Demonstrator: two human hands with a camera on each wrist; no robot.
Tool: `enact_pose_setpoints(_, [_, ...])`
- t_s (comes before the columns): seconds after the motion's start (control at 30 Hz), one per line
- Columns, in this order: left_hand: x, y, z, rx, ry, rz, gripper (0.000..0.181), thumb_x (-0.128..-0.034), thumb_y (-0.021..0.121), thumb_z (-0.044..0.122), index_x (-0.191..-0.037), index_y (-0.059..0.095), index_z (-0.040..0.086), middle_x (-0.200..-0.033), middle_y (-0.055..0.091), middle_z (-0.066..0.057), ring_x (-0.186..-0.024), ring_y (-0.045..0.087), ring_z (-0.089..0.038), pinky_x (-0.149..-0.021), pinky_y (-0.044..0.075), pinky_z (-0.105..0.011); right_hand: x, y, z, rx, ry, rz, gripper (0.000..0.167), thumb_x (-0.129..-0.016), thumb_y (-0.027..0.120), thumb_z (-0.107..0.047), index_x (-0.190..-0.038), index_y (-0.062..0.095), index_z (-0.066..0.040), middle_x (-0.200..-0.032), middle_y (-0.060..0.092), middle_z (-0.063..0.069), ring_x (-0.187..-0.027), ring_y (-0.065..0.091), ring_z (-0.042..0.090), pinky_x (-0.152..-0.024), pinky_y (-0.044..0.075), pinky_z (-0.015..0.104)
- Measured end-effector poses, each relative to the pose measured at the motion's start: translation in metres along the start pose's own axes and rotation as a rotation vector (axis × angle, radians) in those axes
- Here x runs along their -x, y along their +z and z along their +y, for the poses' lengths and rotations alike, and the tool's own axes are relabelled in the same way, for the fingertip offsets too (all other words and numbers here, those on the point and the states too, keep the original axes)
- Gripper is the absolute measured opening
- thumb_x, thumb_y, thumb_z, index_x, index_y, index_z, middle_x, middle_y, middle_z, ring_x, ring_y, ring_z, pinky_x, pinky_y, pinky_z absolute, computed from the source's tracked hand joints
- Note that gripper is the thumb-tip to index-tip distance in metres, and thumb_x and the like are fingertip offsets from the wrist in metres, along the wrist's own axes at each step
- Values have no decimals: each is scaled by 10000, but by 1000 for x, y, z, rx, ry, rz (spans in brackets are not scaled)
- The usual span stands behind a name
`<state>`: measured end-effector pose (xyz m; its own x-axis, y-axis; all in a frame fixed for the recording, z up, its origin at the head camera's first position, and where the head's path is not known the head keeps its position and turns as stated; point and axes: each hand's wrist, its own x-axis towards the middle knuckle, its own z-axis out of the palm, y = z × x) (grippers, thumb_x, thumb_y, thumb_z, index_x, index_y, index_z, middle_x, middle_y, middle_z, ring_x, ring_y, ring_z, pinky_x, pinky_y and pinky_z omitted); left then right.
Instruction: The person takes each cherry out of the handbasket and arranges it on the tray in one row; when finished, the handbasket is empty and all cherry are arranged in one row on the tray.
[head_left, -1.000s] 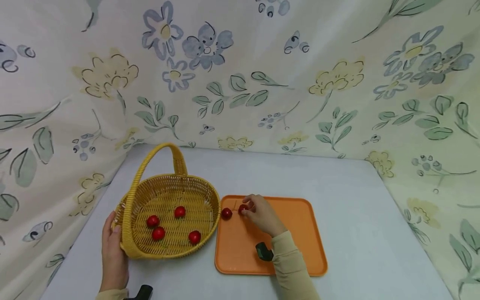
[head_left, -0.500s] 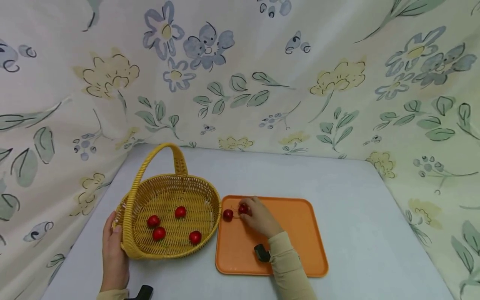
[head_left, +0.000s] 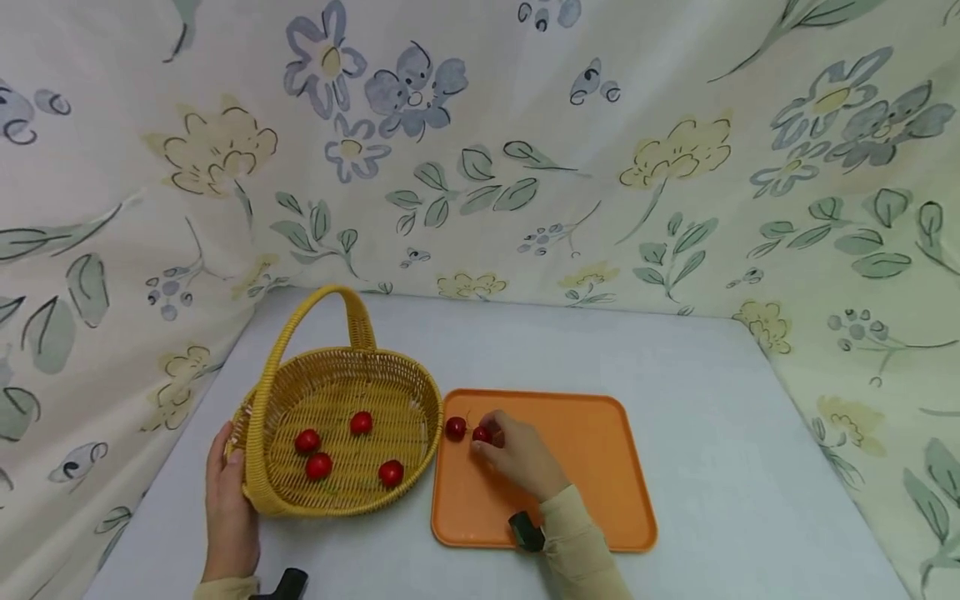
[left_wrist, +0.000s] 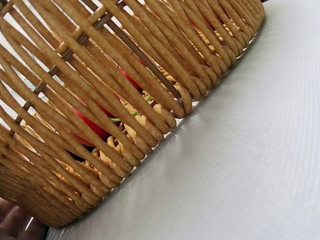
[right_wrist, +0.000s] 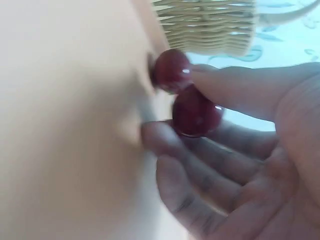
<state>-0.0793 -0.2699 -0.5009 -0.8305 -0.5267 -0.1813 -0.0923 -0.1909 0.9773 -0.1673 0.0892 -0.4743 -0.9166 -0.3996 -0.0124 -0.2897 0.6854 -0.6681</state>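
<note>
In the head view, the left hand holds the left side of a yellow wicker basket near its handle's base. The left wrist view shows the woven basket wall up close, with a bit of the fingers at its lower corner. Several red cherries lie inside the basket. Over an orange tray, the right hand pinches a dark red cherry between thumb and fingers. Another cherry lies just left of it, near the tray's left edge.
Basket and tray stand side by side on a white table, their edges close together. The basket's tall arched handle rises above its left part. A floral cloth hangs behind and at both sides.
The right hand has shifted slightly toward the near side of the tray, and the cherry at its fingertips has come a little nearer and left. Left hand and basket stay put.
</note>
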Motion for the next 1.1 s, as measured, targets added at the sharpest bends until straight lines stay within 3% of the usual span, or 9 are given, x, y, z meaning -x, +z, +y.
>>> enact_pose_setpoints(0.23, [1,-1,-2,-19,31,-17,494,-1032,315,431,-1507,202,356,-1562,185,56,-1370,308,-107,-869,403,-44,-14,7,3,30,-103,52,329,-920,648,-178,-1230,580,-93,-1092,663,51,-909,607,161,-789,522,336])
enact_pose_setpoints(0.37, [1,-1,-4,-25,31,-16,502,-1027,320,446,-1506,201,359,-1562,186,62,-1373,306,-105,-882,402,-47,-15,5,7,30,-126,112,312,-903,661,-119,-1212,618,-119,-1069,640,40,-905,596,173,-799,524,337])
enact_pose_setpoints(0.5, [0,-2,-5,-15,40,-12,503,-1027,326,440,-1507,207,350,-1559,191,56,-1375,305,-107,-898,400,-55,-12,1,10,27,-107,145,302,-891,671,-94,-1190,626,-93,-1061,607,71,-929,588,206,-812,525,368])
enact_pose_setpoints(0.67, [-1,-1,-4,-12,39,-14,503,-1026,331,438,-1507,211,349,-1561,183,68,-1374,298,-103,-908,395,-59,-10,-4,13,63,-88,115,335,-906,644,-69,-1235,589,-65,-1129,600,112,-1017,590,254,-872,514,417])
enact_pose_setpoints(0.93, [0,-1,-2,-6,24,-1,481,-1032,319,423,-1500,223,364,-1560,185,79,-1368,304,-109,-898,402,-61,-8,-4,9,57,-4,42,369,-873,709,-194,-1169,553,-41,-1049,626,76,-914,589,190,-798,521,357])
enact_pose_setpoints(1.1, [-1,0,-2,-5,16,7,485,-1032,322,422,-1502,218,361,-1566,177,81,-1378,303,-105,-903,405,-60,-8,-1,6,61,-3,51,335,-865,718,-216,-1116,566,-54,-1016,619,60,-886,578,174,-791,516,354])
